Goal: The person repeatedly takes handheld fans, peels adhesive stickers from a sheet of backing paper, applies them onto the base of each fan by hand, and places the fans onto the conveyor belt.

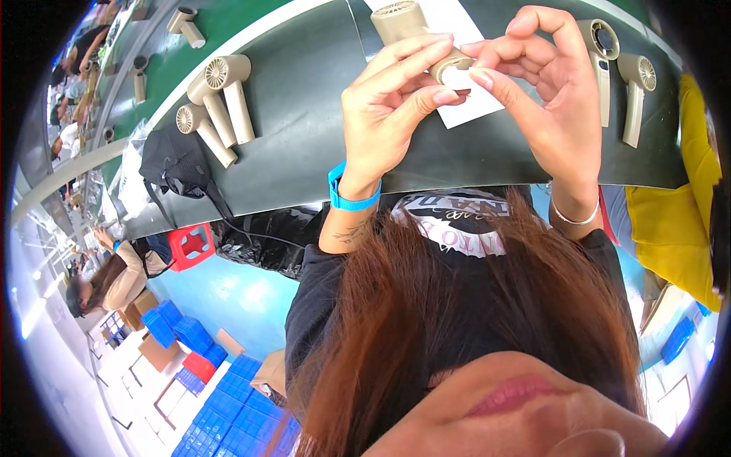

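Observation:
My left hand is closed round the handle of a beige handheld fan, whose head points away from me. The handle's end faces me, and a small white piece shows on it, perhaps a sticker or cap. Thumb and index finger of my right hand pinch at the edge of that white piece; its other fingers are curled. Beneath both hands a white sheet lies on the dark table. My fingers hide much of the handle.
Several beige fans lie at the left, and a dark-faced fan and another fan at the right. A black bag sits at the left edge. Beyond runs a green belt. A person in yellow is close at right.

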The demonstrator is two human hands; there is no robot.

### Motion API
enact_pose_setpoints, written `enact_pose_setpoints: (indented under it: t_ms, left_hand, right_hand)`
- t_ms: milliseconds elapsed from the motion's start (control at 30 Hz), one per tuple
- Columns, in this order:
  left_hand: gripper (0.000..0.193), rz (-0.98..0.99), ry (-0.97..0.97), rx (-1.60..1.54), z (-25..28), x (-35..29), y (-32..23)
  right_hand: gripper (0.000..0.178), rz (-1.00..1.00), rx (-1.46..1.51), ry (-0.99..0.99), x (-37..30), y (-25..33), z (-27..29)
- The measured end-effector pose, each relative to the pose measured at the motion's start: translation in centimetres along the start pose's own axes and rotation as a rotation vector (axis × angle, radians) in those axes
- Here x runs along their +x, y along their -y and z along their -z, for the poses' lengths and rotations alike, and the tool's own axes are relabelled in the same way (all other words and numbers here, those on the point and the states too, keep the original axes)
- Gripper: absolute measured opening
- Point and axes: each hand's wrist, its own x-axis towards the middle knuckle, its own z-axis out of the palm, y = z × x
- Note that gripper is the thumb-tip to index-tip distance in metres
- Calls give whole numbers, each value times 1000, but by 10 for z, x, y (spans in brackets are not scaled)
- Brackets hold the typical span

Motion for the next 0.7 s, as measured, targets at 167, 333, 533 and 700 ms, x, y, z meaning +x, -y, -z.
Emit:
enact_pose_setpoints:
  t_ms: [167, 333, 533, 700]
  left_hand:
    - [38, 4, -6, 21, 0, -1, -2]
    - [37, -8, -8, 29, 1, -2, -3]
    - [37, 12, 2, 0, -1, -1, -4]
    - [34, 27, -12, -46, -8, -1, -6]
  right_hand:
    - [39, -12, -35, -1, 1, 2, -2]
    - [38, 0, -76, -1, 16, -18, -8]
    - [37, 132, -132, 28, 5, -11, 3]
    - [36, 17, -147, -26, -2, 8, -3]
